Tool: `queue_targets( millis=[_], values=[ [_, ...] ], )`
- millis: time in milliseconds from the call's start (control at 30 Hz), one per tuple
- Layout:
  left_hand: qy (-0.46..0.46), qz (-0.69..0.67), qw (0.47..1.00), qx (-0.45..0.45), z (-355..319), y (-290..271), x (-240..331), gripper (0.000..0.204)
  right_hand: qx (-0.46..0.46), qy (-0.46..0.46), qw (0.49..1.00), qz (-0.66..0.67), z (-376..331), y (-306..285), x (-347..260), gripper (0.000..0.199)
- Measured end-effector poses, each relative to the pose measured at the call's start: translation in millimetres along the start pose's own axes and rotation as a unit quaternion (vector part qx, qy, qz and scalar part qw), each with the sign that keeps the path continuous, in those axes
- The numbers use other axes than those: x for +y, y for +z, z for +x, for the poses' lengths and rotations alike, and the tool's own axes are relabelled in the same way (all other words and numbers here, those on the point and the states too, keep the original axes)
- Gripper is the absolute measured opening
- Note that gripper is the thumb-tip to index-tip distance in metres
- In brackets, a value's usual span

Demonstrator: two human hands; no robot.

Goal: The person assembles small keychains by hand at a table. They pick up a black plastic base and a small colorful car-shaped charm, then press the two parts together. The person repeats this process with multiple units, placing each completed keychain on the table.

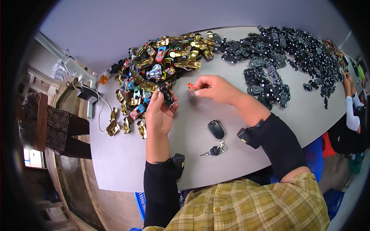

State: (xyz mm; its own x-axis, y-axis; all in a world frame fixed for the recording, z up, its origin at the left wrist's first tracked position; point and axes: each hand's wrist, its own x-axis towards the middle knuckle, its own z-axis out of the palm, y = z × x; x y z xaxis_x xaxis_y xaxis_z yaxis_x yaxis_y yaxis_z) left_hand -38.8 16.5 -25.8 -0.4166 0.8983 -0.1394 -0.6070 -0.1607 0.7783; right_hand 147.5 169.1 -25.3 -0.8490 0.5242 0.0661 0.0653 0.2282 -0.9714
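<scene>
Pinching red piece (191,87) in right hand (210,88), left hand (160,114) curled round black chassis (166,95)

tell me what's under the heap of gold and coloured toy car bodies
The heap rests on the grey table, which shows around its edges. The spot directly beneath is covered, so anything else there cannot be seen.

Dark key fob (216,129) chained to key (210,151), on grey tabletop (231,166) | white cable (99,115) looped at table's left edge | person in patterned garment (56,129), far left | co-worker's white sleeve (351,115), far right | blue crate (315,157) below table, right
</scene>
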Motion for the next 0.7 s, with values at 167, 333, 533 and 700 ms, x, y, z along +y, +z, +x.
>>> queue_targets(
  millis=[167, 333, 533, 700],
  values=[
    [-0.058, 0.042, 0.996, -0.047, -4.8, 12.7, -2.7, 0.033, -0.105, 0.064, 0.909, 0.399, -24.6, -10.3, -1.3, 0.017],
    [-0.080, 0.102, 0.985, -0.114, -12.5, 21.6, -4.6, 0.034, -0.092, 0.069, 0.905, 0.410, -20.9, 2.3, -0.5, 0.019],
    [-0.073, 0.102, 0.990, -0.063, -8.4, 17.0, -7.3, 0.028, 0.093, -0.008, 0.994, 0.057, -18.0, 13.6, -0.6, 0.032],
    [-0.086, 0.100, 0.989, -0.066, -9.6, 17.4, -7.0, 0.025, 0.099, -0.258, 0.928, -0.249, -24.4, 16.7, -12.5, 0.043]
  ],
)
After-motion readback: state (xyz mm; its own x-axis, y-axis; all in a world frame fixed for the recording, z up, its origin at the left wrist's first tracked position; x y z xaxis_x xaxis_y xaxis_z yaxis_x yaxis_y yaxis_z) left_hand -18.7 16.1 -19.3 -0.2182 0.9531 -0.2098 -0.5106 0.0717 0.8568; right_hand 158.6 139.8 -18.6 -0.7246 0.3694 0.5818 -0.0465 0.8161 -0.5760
